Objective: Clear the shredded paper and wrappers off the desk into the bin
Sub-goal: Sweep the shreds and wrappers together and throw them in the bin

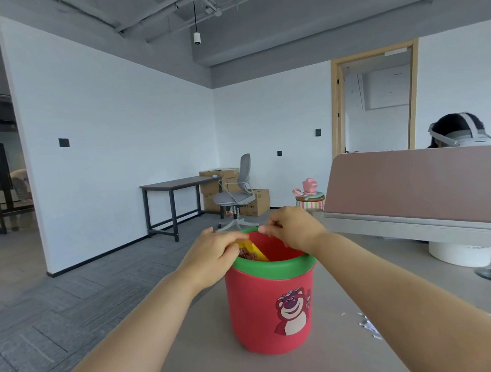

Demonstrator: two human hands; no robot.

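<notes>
Centre of frame: a red bin [271, 305] with a green rim and a bear print on its side stands upright on the grey surface [206, 364]. A yellow wrapper [251, 252] leans inside the bin's mouth, its upper end under my left hand [214, 255]. My left grip is closed over that wrapper at the bin's near-left rim. My right hand [294, 230] is above the far rim, thumb and forefinger pinched together; whether anything lies between them I cannot tell. Both forearms reach in from the lower corners of the frame.

Lower right: white paper shreds [369, 327] lie scattered on the surface, well apart from the bin. Right of centre: a pink partition panel [422, 182] with a white roll [459, 253] below it; above the panel shows the top of another person's head wearing a headset [459, 133]. Behind the bin: a striped stool carrying a pink item [310, 192], a grey office chair [236, 192], cardboard boxes [258, 205] and a dark-framed table [174, 202] against the white wall.
</notes>
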